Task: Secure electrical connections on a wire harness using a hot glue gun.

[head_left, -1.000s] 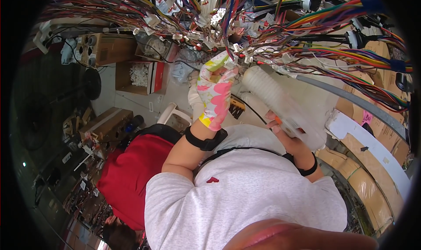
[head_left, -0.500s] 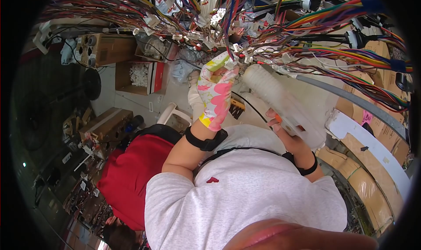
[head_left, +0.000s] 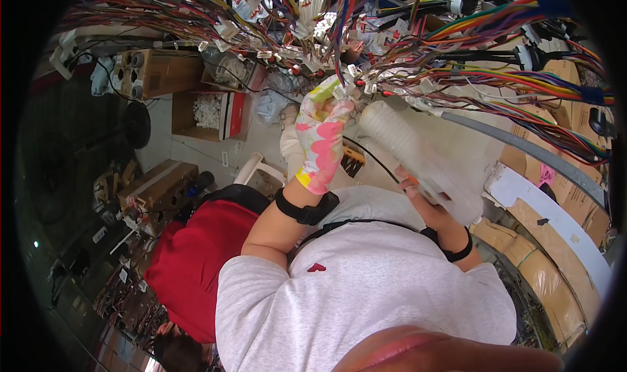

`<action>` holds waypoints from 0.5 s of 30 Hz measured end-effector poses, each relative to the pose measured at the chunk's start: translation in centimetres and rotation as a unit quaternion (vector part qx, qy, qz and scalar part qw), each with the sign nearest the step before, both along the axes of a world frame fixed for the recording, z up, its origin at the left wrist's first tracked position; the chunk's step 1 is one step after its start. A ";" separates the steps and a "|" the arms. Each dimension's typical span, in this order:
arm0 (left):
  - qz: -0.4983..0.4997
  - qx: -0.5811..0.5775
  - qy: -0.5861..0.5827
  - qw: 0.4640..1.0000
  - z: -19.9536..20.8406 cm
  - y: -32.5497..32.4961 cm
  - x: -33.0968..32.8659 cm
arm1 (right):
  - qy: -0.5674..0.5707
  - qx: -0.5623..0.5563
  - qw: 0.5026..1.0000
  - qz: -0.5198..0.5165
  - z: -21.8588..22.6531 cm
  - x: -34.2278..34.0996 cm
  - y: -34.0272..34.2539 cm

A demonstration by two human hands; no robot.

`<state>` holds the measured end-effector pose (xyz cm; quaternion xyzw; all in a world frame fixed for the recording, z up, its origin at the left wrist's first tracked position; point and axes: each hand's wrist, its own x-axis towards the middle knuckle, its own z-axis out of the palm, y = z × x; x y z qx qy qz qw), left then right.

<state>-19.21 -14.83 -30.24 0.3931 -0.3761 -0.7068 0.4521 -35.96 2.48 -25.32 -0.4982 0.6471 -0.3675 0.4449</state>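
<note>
My left hand (head_left: 322, 134), in a white glove with pink, yellow and green print, reaches up to the hanging wires. Its fingers are closed at a small white wire connector (head_left: 341, 91). My right hand (head_left: 421, 200) is bare, its fingers curled at the side of a pale, translucent bottle-shaped thing (head_left: 418, 156) with a ribbed, rounded end pointing up toward the wires. That thing partly hides the palm. A thin black cord (head_left: 373, 155) runs from near the glove to the right fingers.
Bundles of coloured wires (head_left: 496, 85) hang across the top. A grey curved bar (head_left: 522, 143) crosses at right, above flattened cardboard (head_left: 548, 280). An open carton of white parts (head_left: 196, 116) stands left, near a white stool (head_left: 258, 168). A person in red (head_left: 202, 261) is close on my left.
The translucent thing has shifted slightly down and left, and the fingers of my right hand have moved a little with it. My gloved left hand has barely moved.
</note>
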 end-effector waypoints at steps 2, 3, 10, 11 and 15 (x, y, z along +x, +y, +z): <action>-0.003 0.020 0.061 0.998 0.1 -0.3 -0.4 | -0.042 0.012 0.999 0.000 -0.6 -0.4 0.2; -0.006 0.039 0.123 0.992 0.1 -0.6 -0.5 | -0.083 0.024 0.996 0.000 -0.8 -0.5 0.3; -0.151 0.066 0.394 0.904 -2.7 -3.8 -1.2 | -0.117 0.020 0.992 -0.041 0.8 0.3 -0.1; -0.112 0.090 0.346 0.927 -2.7 -3.9 -1.3 | -0.129 0.015 0.991 -0.044 0.8 0.3 -0.1; -0.073 0.103 0.314 0.941 -3.6 -4.4 -1.4 | -0.138 0.001 0.989 -0.052 0.5 0.1 0.0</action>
